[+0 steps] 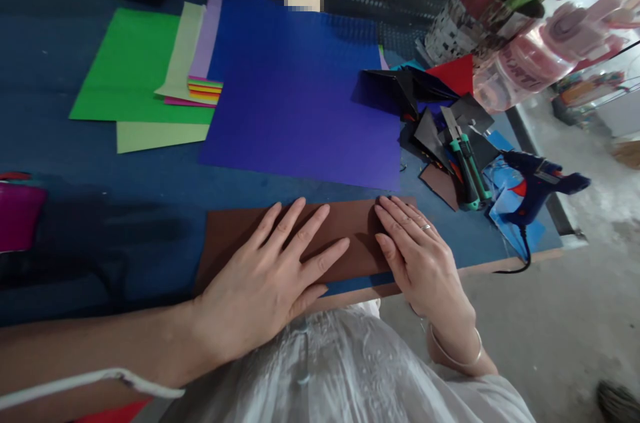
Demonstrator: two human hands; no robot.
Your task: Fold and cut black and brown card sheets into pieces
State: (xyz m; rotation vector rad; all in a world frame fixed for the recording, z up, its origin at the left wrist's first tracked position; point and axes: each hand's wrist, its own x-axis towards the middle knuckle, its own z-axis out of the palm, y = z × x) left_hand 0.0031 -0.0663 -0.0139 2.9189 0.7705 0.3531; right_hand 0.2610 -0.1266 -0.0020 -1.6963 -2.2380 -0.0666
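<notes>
A long strip of brown paper (357,246) lies along the table's front edge, under both of my hands. My left hand (273,276) rests flat on it with the fingers spread. At the strip's right end my right hand (417,243) presses down, its fingers stretched out and lying side by side, a ring on one of them. Whether the strip is folded cannot be made out. Just beyond it lies a large blue-violet sheet (305,96). Neither hand grips anything.
Green paper (135,70) and a lilac strip (206,43) lie at the back left. To the right are black paper scraps (433,136), a green utility knife (467,166) and a blue glue gun (537,183). Behind them stand a brush pot (460,23) and a pink bottle (530,63).
</notes>
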